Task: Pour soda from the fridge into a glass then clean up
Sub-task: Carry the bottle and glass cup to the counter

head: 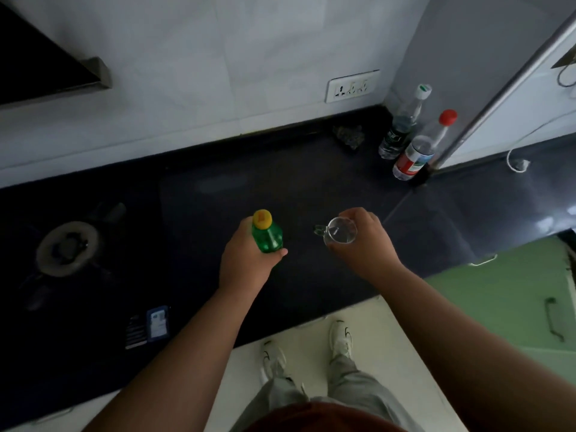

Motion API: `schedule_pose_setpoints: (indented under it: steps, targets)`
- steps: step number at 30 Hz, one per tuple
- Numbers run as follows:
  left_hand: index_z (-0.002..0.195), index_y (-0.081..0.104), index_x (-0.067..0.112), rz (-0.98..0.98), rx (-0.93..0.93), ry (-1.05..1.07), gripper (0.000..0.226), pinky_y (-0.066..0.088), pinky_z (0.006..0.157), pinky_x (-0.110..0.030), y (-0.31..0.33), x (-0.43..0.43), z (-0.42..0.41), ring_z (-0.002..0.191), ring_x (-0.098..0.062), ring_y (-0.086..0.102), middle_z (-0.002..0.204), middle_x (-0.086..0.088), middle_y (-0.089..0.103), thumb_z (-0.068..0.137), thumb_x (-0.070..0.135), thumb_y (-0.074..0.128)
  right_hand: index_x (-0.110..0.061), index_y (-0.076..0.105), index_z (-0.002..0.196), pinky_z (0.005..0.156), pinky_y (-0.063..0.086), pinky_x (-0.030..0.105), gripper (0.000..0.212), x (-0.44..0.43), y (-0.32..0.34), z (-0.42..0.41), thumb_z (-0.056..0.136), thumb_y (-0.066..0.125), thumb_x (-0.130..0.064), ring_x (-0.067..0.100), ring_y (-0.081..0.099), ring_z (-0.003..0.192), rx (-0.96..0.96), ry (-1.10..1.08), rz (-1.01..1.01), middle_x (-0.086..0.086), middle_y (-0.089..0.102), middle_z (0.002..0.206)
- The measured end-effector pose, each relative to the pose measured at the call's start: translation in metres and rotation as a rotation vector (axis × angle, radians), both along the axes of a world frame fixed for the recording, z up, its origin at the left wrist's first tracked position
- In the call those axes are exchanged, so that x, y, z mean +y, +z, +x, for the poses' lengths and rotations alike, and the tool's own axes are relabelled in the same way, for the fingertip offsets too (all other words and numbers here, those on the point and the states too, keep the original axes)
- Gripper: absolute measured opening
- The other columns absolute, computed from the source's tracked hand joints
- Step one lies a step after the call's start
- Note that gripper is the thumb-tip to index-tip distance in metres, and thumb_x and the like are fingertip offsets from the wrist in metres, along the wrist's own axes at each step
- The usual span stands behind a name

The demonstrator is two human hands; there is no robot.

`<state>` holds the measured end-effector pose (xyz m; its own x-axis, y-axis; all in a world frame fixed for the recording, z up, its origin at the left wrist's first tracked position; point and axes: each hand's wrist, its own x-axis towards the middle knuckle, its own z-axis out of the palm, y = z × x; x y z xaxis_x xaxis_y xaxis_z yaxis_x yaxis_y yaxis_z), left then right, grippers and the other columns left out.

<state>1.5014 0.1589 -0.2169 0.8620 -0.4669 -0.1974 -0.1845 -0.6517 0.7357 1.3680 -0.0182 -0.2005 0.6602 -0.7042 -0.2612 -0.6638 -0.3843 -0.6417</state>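
- Over the dark bench (218,188), near its front edge, the left grip (246,263) is wrapped round a green soda bottle (268,238), which stands upright with its yellow cap (261,219) on.
- Just to the right, the right grip (366,244) curls round a clear glass (340,231) from the side. The glass is mouth up, and its small handle (319,229) points toward the soda bottle.
- Soda bottle and glass are near each other but apart. Whether either one rests on the bench I cannot tell.
- At the back right corner 2 clear plastic bottles stand close together: a white-capped bottle (402,126) and a red-capped bottle (417,154).
- A wall socket (352,85) sits on the tiles above that corner.
- A stove burner (67,247) lies at the far left of the bench, and a small blue card (159,322) lies near the front edge.
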Motion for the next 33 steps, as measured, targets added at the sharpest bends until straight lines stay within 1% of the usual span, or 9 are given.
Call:
schedule_pose_setpoints:
  steps: [2, 4, 8, 10, 16, 22, 28, 31, 33]
  targets:
    - [0.117, 0.053, 0.026, -0.008, 0.003, 0.026, 0.064, 0.052, 0.082, -0.036, -0.005, -0.004, 0.0, 0.102, -0.019, 0.063, 0.101, 0.013, 0.057, 0.065, 0.031, 0.091, -0.034, 0.053, 0.123, 0.092, 0.053, 0.042, 0.055, -0.004, -0.012, 0.009, 0.076, 0.08, -0.042, 0.017, 0.058, 0.108, 0.051, 0.019, -0.005, -0.007, 0.053, 0.124]
    - [0.118, 0.053, 0.025, -0.01, 0.011, 0.04, 0.064, 0.047, 0.08, -0.032, -0.01, -0.009, 0.0, 0.103, -0.017, 0.061, 0.102, 0.014, 0.055, 0.067, 0.03, 0.09, -0.036, 0.051, 0.124, 0.094, 0.052, 0.049, 0.057, -0.006, -0.023, 0.017, 0.075, 0.079, -0.046, 0.019, 0.058, 0.111, 0.098, 0.045, 0.012, -0.008, 0.053, 0.125]
    - [0.12, 0.051, 0.025, 0.019, -0.02, 0.01, 0.064, 0.053, 0.083, -0.037, -0.015, -0.016, -0.001, 0.104, -0.02, 0.063, 0.104, 0.013, 0.058, 0.069, 0.03, 0.089, -0.033, 0.048, 0.13, 0.095, 0.05, 0.052, 0.058, -0.011, -0.041, 0.027, 0.08, 0.075, -0.044, 0.023, 0.057, 0.113, 0.2, 0.113, 0.021, -0.005, 0.05, 0.132]
    - [0.122, 0.051, 0.025, 0.041, -0.018, 0.013, 0.065, 0.052, 0.083, -0.036, -0.015, -0.016, 0.0, 0.104, -0.022, 0.063, 0.103, 0.013, 0.056, 0.069, 0.03, 0.089, -0.031, 0.048, 0.131, 0.097, 0.049, 0.052, 0.057, -0.015, -0.048, 0.031, 0.082, 0.074, -0.043, 0.024, 0.056, 0.115, 0.237, 0.134, 0.035, -0.003, 0.05, 0.133]
    - [0.124, 0.05, 0.027, 0.06, -0.006, 0.012, 0.066, 0.054, 0.087, -0.038, -0.014, -0.014, 0.004, 0.104, -0.021, 0.064, 0.1, 0.015, 0.056, 0.07, 0.032, 0.088, -0.028, 0.048, 0.131, 0.099, 0.044, 0.049, 0.053, -0.02, -0.067, 0.039, 0.085, 0.073, -0.04, 0.025, 0.052, 0.12, 0.302, 0.208, 0.014, -0.001, 0.049, 0.134]
    - [0.121, 0.05, 0.027, 0.059, 0.008, 0.025, 0.063, 0.053, 0.085, -0.035, -0.015, -0.015, 0.004, 0.104, -0.019, 0.062, 0.101, 0.015, 0.055, 0.07, 0.031, 0.088, -0.026, 0.048, 0.13, 0.098, 0.041, 0.048, 0.052, -0.015, -0.076, 0.041, 0.086, 0.073, -0.035, 0.026, 0.052, 0.12, 0.357, 0.27, 0.005, 0.0, 0.05, 0.132]
    - [0.123, 0.05, 0.029, 0.044, 0.02, 0.027, 0.065, 0.052, 0.087, -0.033, -0.018, -0.014, 0.004, 0.106, -0.017, 0.062, 0.103, 0.016, 0.055, 0.071, 0.031, 0.088, -0.025, 0.047, 0.129, 0.1, 0.042, 0.049, 0.051, -0.009, -0.078, 0.038, 0.086, 0.074, -0.032, 0.026, 0.054, 0.118, 0.399, 0.317, -0.036, 0.001, 0.051, 0.129]
    - [0.126, 0.049, 0.029, 0.033, 0.039, 0.027, 0.068, 0.051, 0.089, -0.032, -0.017, -0.014, 0.003, 0.108, -0.015, 0.061, 0.104, 0.017, 0.054, 0.071, 0.031, 0.088, -0.026, 0.044, 0.131, 0.101, 0.042, 0.05, 0.057, -0.008, -0.076, 0.039, 0.084, 0.076, -0.028, 0.026, 0.054, 0.12, 0.43, 0.318, -0.017, 0.002, 0.05, 0.132]
    - [0.128, 0.048, 0.031, 0.017, 0.049, 0.021, 0.07, 0.05, 0.09, -0.031, -0.017, -0.014, 0.002, 0.112, -0.016, 0.061, 0.108, 0.017, 0.054, 0.07, 0.031, 0.088, -0.027, 0.038, 0.139, 0.105, 0.04, 0.053, 0.074, -0.008, -0.072, 0.04, 0.079, 0.081, -0.026, 0.027, 0.051, 0.126, 0.478, 0.331, 0.041, 0.003, 0.045, 0.14]
